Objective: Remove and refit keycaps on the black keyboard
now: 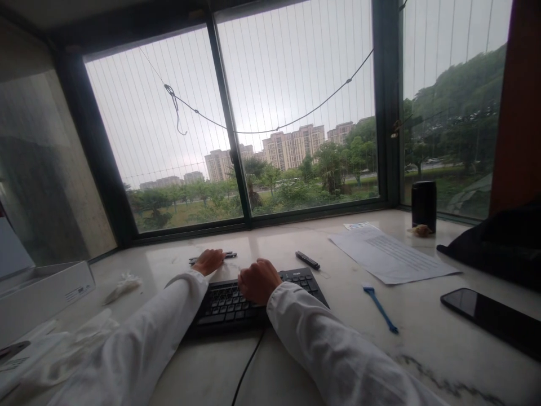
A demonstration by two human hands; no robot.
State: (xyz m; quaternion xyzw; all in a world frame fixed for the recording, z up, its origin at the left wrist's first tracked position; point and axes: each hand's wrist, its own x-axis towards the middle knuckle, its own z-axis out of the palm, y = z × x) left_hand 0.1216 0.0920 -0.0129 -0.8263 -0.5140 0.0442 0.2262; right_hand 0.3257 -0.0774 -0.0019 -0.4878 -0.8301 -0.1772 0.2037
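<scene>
A black keyboard (226, 304) lies on the marble counter before me, its cable running toward me. My left hand (209, 261) is just beyond the keyboard's back left edge, over some slim dark tools (230, 255) that stick out on both sides of it. Its fingers are turned away, so I cannot tell whether they grip one. Over the middle of the keyboard, my right hand (259, 281) is curled closed, and whatever it may hold is hidden. A black pen-like tool (307, 260) lies behind the keyboard's right end.
On the right are a printed sheet (393, 256), a blue plastic strip or tool (380, 310), a phone (492, 318), a black cylinder (424, 206) and dark cloth (499, 245). A white box (46, 296) and crumpled wrapping (84, 338) sit left. Windows (296, 186) border the counter's back.
</scene>
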